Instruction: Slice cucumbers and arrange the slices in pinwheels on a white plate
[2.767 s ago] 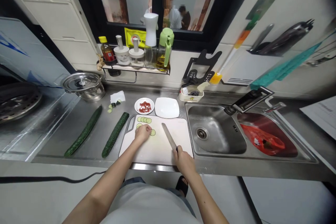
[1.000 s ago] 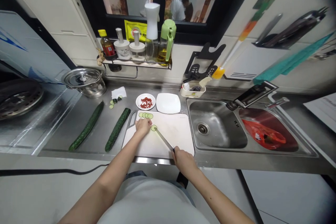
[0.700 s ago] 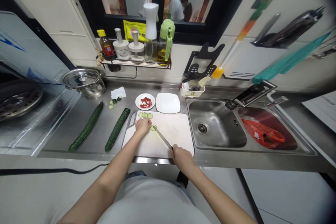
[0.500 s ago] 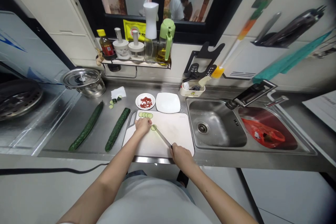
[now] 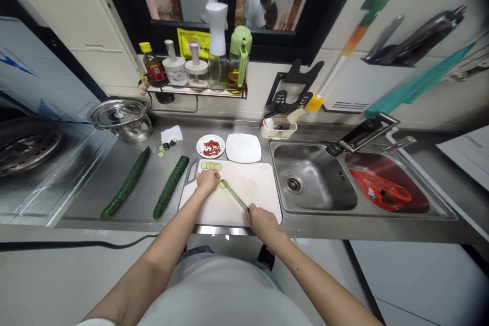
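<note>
My right hand [image 5: 263,223] is closed round the handle of a kitchen knife [image 5: 237,197]; the blade points up and left, low over the white cutting board [image 5: 252,183]. At the blade's tip is a single round cucumber slice [image 5: 223,184]. Just left of it, my left hand [image 5: 208,181] has its fingers bent and drawn together over the board; whatever they may hold is hidden. A short overlapping row of cucumber slices [image 5: 211,166] lies beyond that hand, along the board's far edge. Two whole cucumbers, one near [image 5: 171,187] and one farther left [image 5: 128,183], rest on the steel counter.
Behind the board stand a small plate of chopped red bits [image 5: 211,147] and a square white plate [image 5: 243,147]. A lidded steel pot [image 5: 130,121] is at back left, near cucumber ends [image 5: 166,146] and a white tissue [image 5: 171,134]. The double sink [image 5: 315,178] adjoins on the right.
Both hands, the knife and the slice stay in nearly the same places on the board. The whole view has shifted slightly.
</note>
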Demonstrator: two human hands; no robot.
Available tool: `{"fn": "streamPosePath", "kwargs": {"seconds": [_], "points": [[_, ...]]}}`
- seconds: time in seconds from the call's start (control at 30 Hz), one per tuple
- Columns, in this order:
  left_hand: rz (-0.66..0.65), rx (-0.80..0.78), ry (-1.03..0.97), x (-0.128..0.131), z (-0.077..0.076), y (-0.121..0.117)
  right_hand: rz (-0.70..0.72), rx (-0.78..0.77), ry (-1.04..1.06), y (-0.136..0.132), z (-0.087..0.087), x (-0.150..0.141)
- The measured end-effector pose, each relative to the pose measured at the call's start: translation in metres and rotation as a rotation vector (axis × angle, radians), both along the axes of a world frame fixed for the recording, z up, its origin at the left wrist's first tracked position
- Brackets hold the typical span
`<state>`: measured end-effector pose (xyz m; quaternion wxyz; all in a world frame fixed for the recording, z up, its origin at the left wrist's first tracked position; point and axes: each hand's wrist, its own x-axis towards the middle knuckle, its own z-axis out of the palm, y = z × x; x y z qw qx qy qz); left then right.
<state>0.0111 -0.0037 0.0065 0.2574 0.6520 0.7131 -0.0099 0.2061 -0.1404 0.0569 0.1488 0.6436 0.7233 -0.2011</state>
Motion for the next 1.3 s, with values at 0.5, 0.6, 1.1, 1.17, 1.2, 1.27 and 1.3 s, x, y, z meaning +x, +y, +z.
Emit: {"fn": "streamPosePath", "kwargs": {"seconds": [0.5, 0.6, 1.1, 1.17, 1.2, 1.27, 1.3], "points": [[0.004, -0.003, 0.002, 0.000, 0.000, 0.002, 0.130, 0.054, -0.090, 0.015, 0.008, 0.008], [0.007, 0.000, 0.002, 0.000, -0.001, 0.002, 0.157, 0.057, -0.105, 0.021, 0.010, 0.013], [0.006, 0.002, -0.004, 0.000, 0.004, 0.000, 0.146, 0.024, -0.106, 0.020, 0.017, 0.020], [0.005, 0.003, -0.008, 0.000, 0.005, 0.000, 0.122, -0.002, -0.115, 0.017, 0.021, 0.021], [0.005, 0.004, -0.009, 0.000, 0.005, 0.000, 0.109, -0.015, -0.119, 0.016, 0.023, 0.022], [0.004, 0.007, -0.007, 0.000, 0.004, 0.000, 0.093, -0.035, -0.124, 0.013, 0.026, 0.023], [0.004, 0.009, -0.005, 0.000, 0.004, 0.000, 0.088, -0.042, -0.125, 0.012, 0.027, 0.024]]}}
